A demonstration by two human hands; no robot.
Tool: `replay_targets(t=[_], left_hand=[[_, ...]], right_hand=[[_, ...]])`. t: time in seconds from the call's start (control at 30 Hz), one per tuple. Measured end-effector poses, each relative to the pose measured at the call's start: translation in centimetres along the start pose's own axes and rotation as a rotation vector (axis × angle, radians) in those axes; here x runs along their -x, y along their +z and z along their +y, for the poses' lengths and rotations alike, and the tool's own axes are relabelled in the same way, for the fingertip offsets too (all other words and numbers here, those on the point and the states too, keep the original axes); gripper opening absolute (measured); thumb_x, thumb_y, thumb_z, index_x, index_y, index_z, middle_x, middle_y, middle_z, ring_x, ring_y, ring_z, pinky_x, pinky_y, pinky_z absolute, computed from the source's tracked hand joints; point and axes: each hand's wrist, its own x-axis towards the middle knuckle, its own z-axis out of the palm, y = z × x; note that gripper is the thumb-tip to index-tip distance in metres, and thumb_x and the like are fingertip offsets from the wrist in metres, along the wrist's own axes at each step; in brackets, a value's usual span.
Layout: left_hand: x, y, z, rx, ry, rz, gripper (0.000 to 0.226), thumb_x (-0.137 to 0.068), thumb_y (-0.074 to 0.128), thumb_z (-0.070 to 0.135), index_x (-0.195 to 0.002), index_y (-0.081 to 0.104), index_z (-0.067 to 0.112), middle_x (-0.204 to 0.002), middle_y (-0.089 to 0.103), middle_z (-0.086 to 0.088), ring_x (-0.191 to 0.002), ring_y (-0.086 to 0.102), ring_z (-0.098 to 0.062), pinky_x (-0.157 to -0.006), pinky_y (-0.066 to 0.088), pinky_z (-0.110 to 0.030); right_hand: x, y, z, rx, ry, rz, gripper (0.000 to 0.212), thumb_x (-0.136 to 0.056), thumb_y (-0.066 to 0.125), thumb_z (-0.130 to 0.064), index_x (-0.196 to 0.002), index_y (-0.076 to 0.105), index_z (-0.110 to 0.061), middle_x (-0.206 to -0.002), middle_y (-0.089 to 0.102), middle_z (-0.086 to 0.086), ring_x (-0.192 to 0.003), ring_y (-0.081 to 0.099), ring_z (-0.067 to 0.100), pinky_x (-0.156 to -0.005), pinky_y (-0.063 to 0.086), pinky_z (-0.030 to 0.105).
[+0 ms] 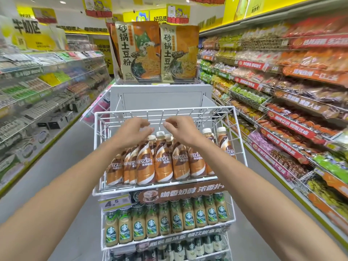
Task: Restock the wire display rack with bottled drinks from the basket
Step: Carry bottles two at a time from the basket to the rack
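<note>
A white wire display rack (163, 110) stands in front of me in a shop aisle. Its top tier holds several brown Nescafe bottles (163, 161) standing upright, with empty space behind them. My left hand (132, 133) and my right hand (181, 131) hover side by side over the bottle caps in the middle of that tier. The fingers of both hands are loosely curled and I see nothing held in either. The fingertips are close to the white caps; contact is unclear. No basket is in view.
The tier below carries Starbucks bottles (177, 217), with darker bottles lower still. A price tag reading 4.5 (114, 202) hangs at the rack's left. Noodle packets (139, 51) stand on a grey unit behind. Stocked shelves line the left (37, 81) and right (282, 91).
</note>
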Motion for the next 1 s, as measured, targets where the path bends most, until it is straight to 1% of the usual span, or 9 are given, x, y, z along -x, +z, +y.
replay_targets(t=[0.1,0.2,0.33,0.47,0.6,0.77,0.9,0.93,1.0], left_hand=[[-1.4,0.1,3.3,-0.257,0.138,-0.089,0.061,-0.1,0.052,0.052,-0.146,0.052,0.011,-0.15,0.054,-0.009,-0.14,0.048,-0.028,-0.115,0.039,-0.046],[-2.6,2.7,9.2,-0.355,0.291,-0.204,0.068,-0.1,0.046,0.058,-0.151,0.045,0.014,-0.156,0.047,-0.01,-0.144,0.042,-0.029,-0.118,0.035,-0.045],[-2.8,10.4,20.3,-0.346,0.508,-0.313,0.069,-0.101,0.043,0.058,-0.154,0.039,0.015,-0.151,0.051,-0.012,-0.138,0.048,-0.029,-0.113,0.04,-0.04],[-0.4,21.7,33.1,-0.291,0.608,-0.458,0.075,-0.101,0.042,0.059,-0.159,0.03,0.013,-0.163,0.035,-0.012,-0.15,0.035,-0.029,-0.122,0.031,-0.043],[4.8,32.5,46.0,-0.257,0.69,-0.637,0.073,-0.101,0.044,0.057,-0.158,0.031,0.013,-0.162,0.036,-0.013,-0.148,0.036,-0.032,-0.12,0.033,-0.043],[12.4,44.0,59.3,-0.233,0.819,-0.802,0.071,-0.1,0.039,0.061,-0.156,0.034,0.017,-0.162,0.037,-0.01,-0.146,0.039,-0.032,-0.117,0.036,-0.048],[17.1,51.0,66.1,-0.237,0.894,-0.93,0.07,-0.103,0.04,0.056,-0.158,0.032,0.013,-0.165,0.032,-0.01,-0.149,0.035,-0.031,-0.12,0.032,-0.048],[17.8,52.6,67.1,-0.241,0.901,-0.963,0.071,-0.103,0.04,0.056,-0.159,0.03,0.014,-0.166,0.03,-0.009,-0.15,0.033,-0.031,-0.12,0.031,-0.049],[18.7,56.3,68.5,-0.245,0.903,-1.004,0.071,-0.104,0.039,0.055,-0.16,0.027,0.013,-0.167,0.028,-0.01,-0.151,0.031,-0.03,-0.122,0.029,-0.048]], right_hand=[[2.0,-3.1,1.9,0.208,-0.074,-0.034,0.048,-0.107,0.05,-0.042,-0.141,0.062,-0.011,-0.142,0.065,0.01,-0.135,0.056,0.028,-0.112,0.045,0.045],[6.1,-6.8,6.1,0.393,-0.003,-0.102,0.059,-0.106,0.041,-0.055,-0.152,0.048,-0.019,-0.152,0.052,0.012,-0.143,0.045,0.032,-0.114,0.042,0.051],[15.7,-13.7,14.0,0.523,0.223,-0.154,0.064,-0.104,0.036,-0.063,-0.154,0.044,-0.024,-0.156,0.047,0.014,-0.144,0.042,0.035,-0.115,0.039,0.054],[29.7,-22.6,22.1,0.6,0.57,-0.208,0.07,-0.103,0.033,-0.066,-0.16,0.033,-0.026,-0.168,0.029,0.012,-0.154,0.027,0.035,-0.123,0.027,0.057],[45.3,-30.8,27.8,0.624,0.838,-0.207,0.07,-0.102,0.032,-0.068,-0.155,0.041,-0.024,-0.161,0.041,0.013,-0.145,0.041,0.037,-0.115,0.04,0.053],[63.6,-38.0,33.3,0.59,1.154,-0.209,0.09,-0.089,0.023,-0.083,-0.159,0.033,-0.028,-0.162,0.036,0.007,-0.148,0.038,0.037,-0.115,0.039,0.056],[72.5,-40.3,36.7,0.562,1.274,-0.22,0.098,-0.084,0.019,-0.087,-0.148,0.048,-0.018,-0.151,0.05,0.014,-0.138,0.05,0.039,-0.11,0.045,0.055],[73.8,-40.5,37.5,0.537,1.301,-0.228,0.097,-0.086,0.021,-0.086,-0.147,0.049,-0.016,-0.151,0.052,0.014,-0.138,0.05,0.038,-0.111,0.044,0.053],[76.0,-40.0,40.1,0.491,1.332,-0.276,0.077,-0.099,0.036,-0.07,-0.148,0.049,-0.013,-0.153,0.051,0.015,-0.14,0.048,0.037,-0.113,0.043,0.051]])
